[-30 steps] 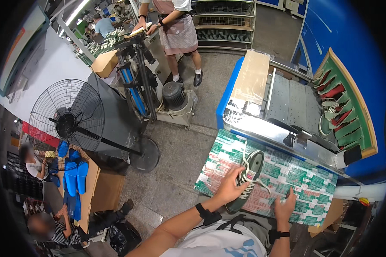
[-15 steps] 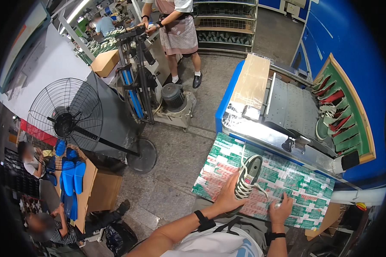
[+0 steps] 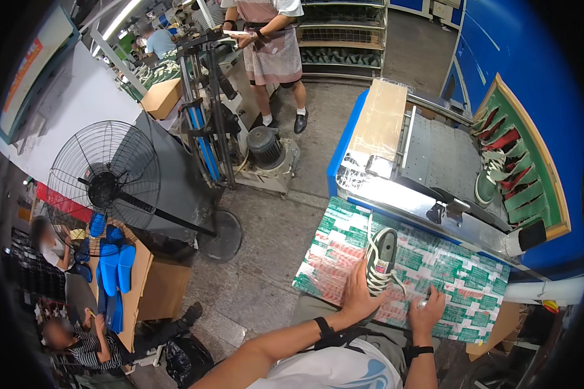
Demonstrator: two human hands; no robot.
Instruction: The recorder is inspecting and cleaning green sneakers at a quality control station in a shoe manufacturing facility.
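Observation:
A dark green sneaker (image 3: pixel 381 258) with white laces is gripped in my left hand (image 3: pixel 357 295), its heel opening pointing away from me. Its laces are threaded, and loose ends hang off both sides over a work surface covered with green, white and red printed sheets (image 3: pixel 464 285). To the right of the shoe, my right hand (image 3: pixel 427 311) has its fingers curled around a small shiny object that I cannot make out. It is apart from the sneaker.
Beyond the surface stands a blue-sided conveyor machine (image 3: pixel 435 152). Another green sneaker (image 3: pixel 486 181) rests at its right end, beside a wood-framed green panel (image 3: pixel 545 162). A floor fan (image 3: pixel 104 188) stands left. Co-workers sit at lower left; a person in an apron (image 3: pixel 272 52) stands behind.
My left hand and the sneaker have shifted slightly right. More of the sneaker on the conveyor shows now, laces included. The person in the apron now holds a flat white thing.

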